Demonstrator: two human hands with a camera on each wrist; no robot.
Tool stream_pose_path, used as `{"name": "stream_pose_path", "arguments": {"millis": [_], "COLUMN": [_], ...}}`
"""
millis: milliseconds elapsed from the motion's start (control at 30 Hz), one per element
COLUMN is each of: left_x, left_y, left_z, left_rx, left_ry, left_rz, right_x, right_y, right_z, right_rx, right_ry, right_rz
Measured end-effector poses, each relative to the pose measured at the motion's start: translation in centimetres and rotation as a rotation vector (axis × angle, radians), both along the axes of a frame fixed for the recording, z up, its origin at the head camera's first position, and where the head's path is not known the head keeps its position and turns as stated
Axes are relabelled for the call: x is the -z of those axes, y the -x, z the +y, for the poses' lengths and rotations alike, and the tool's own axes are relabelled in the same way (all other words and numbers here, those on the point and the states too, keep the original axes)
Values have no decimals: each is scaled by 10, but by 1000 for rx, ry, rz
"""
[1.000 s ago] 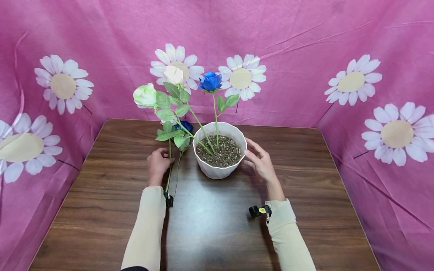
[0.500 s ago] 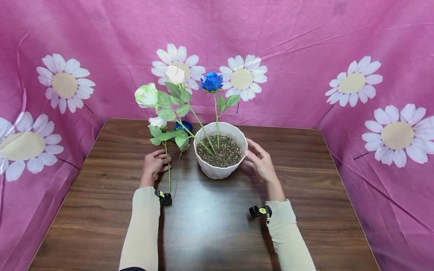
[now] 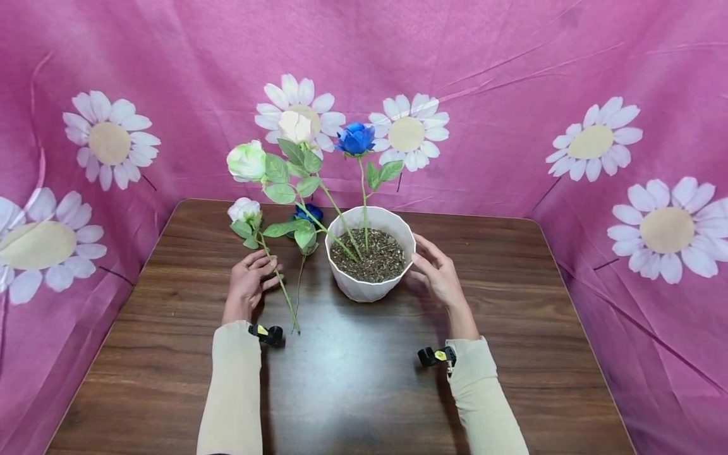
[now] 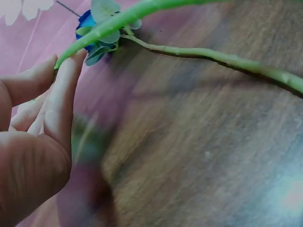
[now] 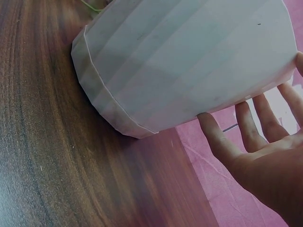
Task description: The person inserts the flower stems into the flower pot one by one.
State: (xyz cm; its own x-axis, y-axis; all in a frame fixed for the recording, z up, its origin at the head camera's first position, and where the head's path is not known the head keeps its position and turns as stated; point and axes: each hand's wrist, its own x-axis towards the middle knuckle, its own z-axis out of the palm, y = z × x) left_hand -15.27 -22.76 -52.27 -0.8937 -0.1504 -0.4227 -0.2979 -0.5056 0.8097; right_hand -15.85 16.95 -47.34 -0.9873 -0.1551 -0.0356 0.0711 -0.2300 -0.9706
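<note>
Between its thumb and index finger, my left hand (image 3: 247, 285) pinches the green stem (image 4: 124, 20) of a white rose (image 3: 244, 209), left of the pot. The rose leans with its bloom to the left and its stem end toward me. Beside it a blue rose (image 3: 308, 212) lies on the table, its thin stem (image 4: 203, 51) running toward me. My right hand (image 3: 439, 278) rests its fingertips against the right side of a white faceted pot (image 3: 364, 291), fingers fairly straight. Dark soil (image 3: 372, 259) fills the pot.
Standing in the soil are an upright blue rose (image 3: 356, 138), a cream rose (image 3: 295, 127) and a green-white rose (image 3: 247, 160), the latter two leaning left over the table (image 3: 512, 303). A pink cloth (image 3: 489, 76) with printed daisies encloses the back and sides.
My left hand has shifted left with the white rose, swinging its bloom left, away from the potted stems and the lying blue rose. My right hand stays at the pot.
</note>
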Motion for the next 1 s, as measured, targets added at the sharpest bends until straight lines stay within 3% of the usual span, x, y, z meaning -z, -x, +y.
{"name": "stream_pose_path", "arguments": {"millis": [267, 700, 1000], "left_x": [-18, -57, -84], "left_y": [-3, -3, -4], "left_z": [-4, -6, -2], "left_rx": [-104, -311, -330], "left_ry": [-78, -233, -205], "left_rz": [79, 323, 499], "right_x": [1, 1, 1], "right_y": [0, 1, 0], "right_z": [1, 1, 0], "right_rx": [2, -3, -2], "right_ry": [0, 12, 2], "right_rz": [6, 10, 5]}}
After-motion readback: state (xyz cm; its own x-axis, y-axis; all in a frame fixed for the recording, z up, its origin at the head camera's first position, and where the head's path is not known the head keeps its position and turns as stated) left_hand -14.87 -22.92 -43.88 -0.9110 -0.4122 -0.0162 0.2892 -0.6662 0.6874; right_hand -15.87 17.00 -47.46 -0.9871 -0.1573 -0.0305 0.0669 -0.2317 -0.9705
